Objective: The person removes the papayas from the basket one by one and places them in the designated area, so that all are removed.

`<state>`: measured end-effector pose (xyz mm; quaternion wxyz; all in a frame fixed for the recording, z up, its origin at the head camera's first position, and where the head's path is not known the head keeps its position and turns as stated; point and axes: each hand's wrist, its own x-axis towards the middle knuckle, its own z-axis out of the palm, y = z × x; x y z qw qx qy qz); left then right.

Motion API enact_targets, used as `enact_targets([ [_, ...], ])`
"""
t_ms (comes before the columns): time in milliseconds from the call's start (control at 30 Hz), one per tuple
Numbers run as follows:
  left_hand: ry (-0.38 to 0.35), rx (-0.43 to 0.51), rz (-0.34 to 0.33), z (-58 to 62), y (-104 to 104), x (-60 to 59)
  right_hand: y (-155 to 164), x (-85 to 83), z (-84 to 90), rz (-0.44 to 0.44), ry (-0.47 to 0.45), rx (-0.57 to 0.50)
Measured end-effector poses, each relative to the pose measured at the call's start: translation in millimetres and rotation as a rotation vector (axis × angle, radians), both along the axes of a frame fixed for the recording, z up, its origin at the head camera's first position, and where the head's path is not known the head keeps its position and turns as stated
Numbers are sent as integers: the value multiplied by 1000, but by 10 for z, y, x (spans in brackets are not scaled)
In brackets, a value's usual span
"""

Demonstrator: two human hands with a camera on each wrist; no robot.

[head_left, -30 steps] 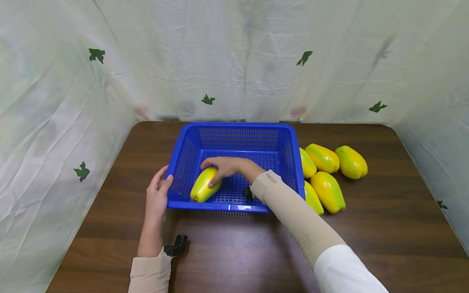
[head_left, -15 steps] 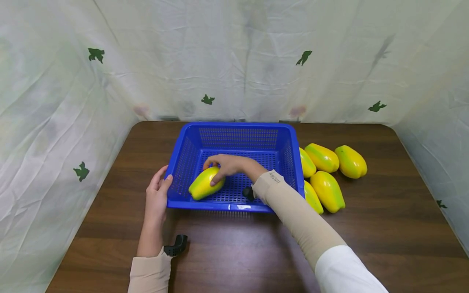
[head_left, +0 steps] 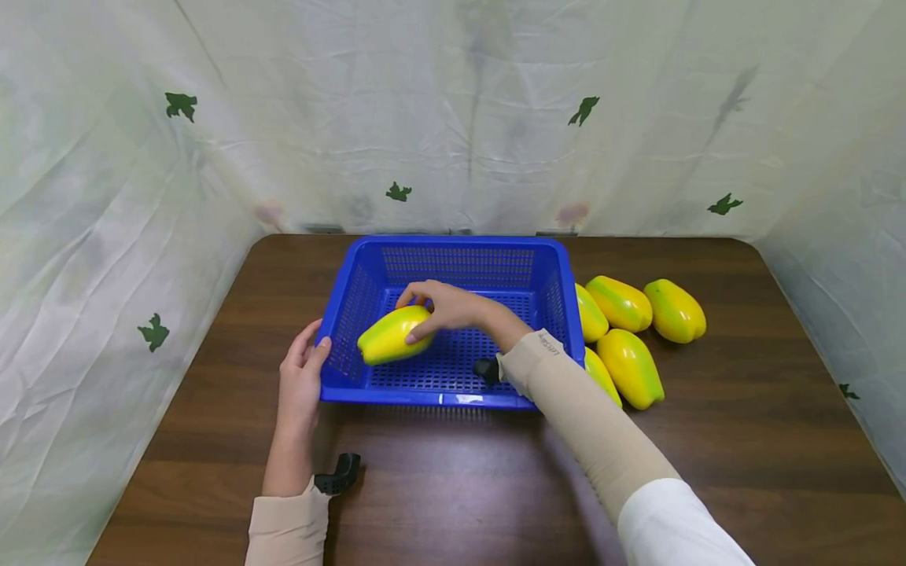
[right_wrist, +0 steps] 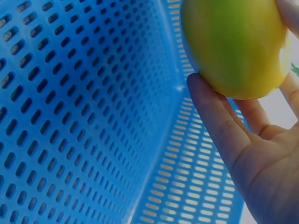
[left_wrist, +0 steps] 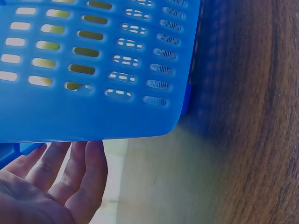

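A blue perforated basket (head_left: pixel 460 245) stands on the dark wooden table (head_left: pixel 453 479). Inside it, near the left wall, my right hand (head_left: pixel 442 308) grips a yellow-green papaya (head_left: pixel 391 335), lifted a little off the basket floor. In the right wrist view the papaya (right_wrist: pixel 233 46) is held between thumb and fingers above the basket floor (right_wrist: pixel 70 116). My left hand (head_left: pixel 303 369) rests against the basket's front left corner, fingers straight. In the left wrist view the fingers (left_wrist: pixel 79 168) lie against the basket wall (left_wrist: pixel 93 70).
Several more yellow-green papayas (head_left: pixel 630 330) lie on the table just right of the basket. A white cloth with green leaf marks (head_left: pixel 453 118) walls in the table on three sides. Bare table stretches in front of the basket.
My right hand has raised the papaya off the basket floor and turned it more sideways, moving it slightly back. The left hand stays at the basket's corner.
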<state>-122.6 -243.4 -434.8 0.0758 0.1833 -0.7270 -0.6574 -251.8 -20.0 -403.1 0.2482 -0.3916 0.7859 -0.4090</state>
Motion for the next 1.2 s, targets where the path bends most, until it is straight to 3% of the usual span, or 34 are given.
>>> enact_targets([
  [500, -23, -35, 5, 17, 18, 9, 254, 21, 154, -108, 16, -174],
  [1200, -9, -13, 13, 31, 18, 3, 565, 170, 319, -253, 136, -268],
])
